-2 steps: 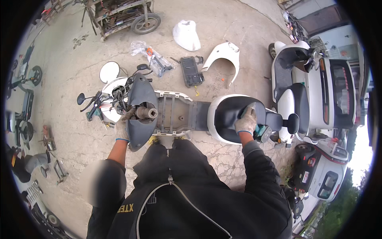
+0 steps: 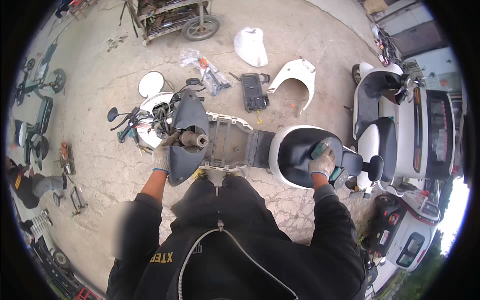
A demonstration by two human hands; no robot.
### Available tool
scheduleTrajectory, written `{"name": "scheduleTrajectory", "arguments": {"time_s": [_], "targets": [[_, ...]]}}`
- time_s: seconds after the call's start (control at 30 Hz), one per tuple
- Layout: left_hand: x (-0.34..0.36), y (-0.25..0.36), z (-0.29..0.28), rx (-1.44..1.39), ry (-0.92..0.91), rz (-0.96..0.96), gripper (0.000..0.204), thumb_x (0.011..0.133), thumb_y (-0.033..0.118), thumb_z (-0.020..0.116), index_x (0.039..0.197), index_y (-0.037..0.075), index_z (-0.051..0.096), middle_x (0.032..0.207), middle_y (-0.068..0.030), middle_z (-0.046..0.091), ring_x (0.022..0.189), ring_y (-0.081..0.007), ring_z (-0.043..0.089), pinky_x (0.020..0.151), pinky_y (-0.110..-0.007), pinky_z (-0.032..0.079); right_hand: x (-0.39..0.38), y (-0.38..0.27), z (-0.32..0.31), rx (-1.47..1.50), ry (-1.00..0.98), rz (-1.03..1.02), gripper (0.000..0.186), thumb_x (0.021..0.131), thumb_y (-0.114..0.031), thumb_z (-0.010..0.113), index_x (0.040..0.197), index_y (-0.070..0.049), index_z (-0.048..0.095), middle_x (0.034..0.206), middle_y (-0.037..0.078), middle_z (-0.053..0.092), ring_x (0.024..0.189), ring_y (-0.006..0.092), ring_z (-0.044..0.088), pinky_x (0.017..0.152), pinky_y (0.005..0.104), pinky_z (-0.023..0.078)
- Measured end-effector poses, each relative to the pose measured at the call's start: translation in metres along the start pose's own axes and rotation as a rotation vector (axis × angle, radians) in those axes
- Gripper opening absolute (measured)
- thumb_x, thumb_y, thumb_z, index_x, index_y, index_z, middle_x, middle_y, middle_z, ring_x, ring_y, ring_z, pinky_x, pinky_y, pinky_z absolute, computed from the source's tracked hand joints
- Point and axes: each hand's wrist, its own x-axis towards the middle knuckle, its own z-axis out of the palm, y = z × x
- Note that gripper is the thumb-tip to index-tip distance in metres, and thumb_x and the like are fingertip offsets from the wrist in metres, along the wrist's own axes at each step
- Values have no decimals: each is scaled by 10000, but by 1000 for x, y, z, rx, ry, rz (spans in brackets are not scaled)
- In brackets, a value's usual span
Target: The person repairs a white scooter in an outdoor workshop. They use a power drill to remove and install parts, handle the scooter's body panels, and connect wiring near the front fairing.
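A partly stripped scooter stands in front of me, with its bare frame (image 2: 227, 145) between the handlebar end and the black seat (image 2: 295, 152). My left hand (image 2: 161, 157), in a knitted glove, grips the side of a dark grey plastic panel (image 2: 187, 112) at the steering column; its fingertips are partly hidden. A brownish metal cylinder (image 2: 201, 140) with a hole in its end sticks out through that panel. Over the seat, my gloved right hand (image 2: 322, 164) is closed around the handle of a green cordless power tool (image 2: 340, 178).
On the concrete lie a black plastic tray (image 2: 254, 92), a white curved fairing (image 2: 295, 75), a white cover (image 2: 251, 47) and a plastic-wrapped part (image 2: 212, 75). A wheeled tool cart (image 2: 172, 22) is at the back. Another scooter (image 2: 367, 115) and parked vehicles stand right; a person (image 2: 30, 190) crouches far left.
The whole view has shifted, so the scene sits further right and slightly lower. The power tool has turned in my right hand, showing more of its green head. My left hand stays at the panel.
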Motion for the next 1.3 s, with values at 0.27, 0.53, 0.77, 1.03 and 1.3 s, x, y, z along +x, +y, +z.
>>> {"name": "scheduleTrajectory", "arguments": {"time_s": [0.27, 0.53, 0.77, 1.03, 1.3], "targets": [[9, -29, -11, 556, 239, 186, 380, 1041, 28, 542, 1392, -51, 661, 898, -6, 678, 675, -69, 611, 597, -184, 486, 14, 67, 77, 322, -613, 224, 611, 868, -80, 686, 1456, -38, 525, 1272, 253, 724, 1227, 428, 682, 1030, 494, 540], [4, -19, 2, 622, 310, 17, 416, 927, 296, 682, 1335, 275, 761, 1284, -72, 765, 1153, -252, 734, 1004, -327, 546, 33, 51, 7, 632, -570, -71, 388, 837, -206, 717, 1175, -20, 676, 1079, 249, 753, 1013, 453, 722, 881, 510, 562], [-34, 19, 45, 866, 377, 199, 351, 947, 320, 710, 1282, 248, 786, 1249, -48, 776, 1170, -238, 723, 1021, -338, 540, 51, -84, -145, 942, -444, -730, 378, 856, -210, 815, 1195, -60, 746, 1116, 150, 767, 1025, 328, 740, 923, 423, 574], [-44, 30, 59, 961, 481, 304, 265, 945, 233, 740, 1197, 255, 818, 1051, -123, 790, 982, -302, 765, 880, -380, 583, 29, -195, -212, 991, -784, -807, 392, 866, -184, 791, 1232, -61, 724, 1127, 150, 760, 1037, 317, 739, 940, 417, 565], [-48, 33, 55, 981, 357, 215, 336, 1057, 277, 521, 1319, 296, 731, 1232, -96, 748, 1104, -359, 720, 969, -500, 551, 23, -218, -238, 887, -916, -669, 347, 878, -179, 769, 1194, -49, 710, 1030, 131, 742, 932, 295, 714, 906, 419, 533]]}}
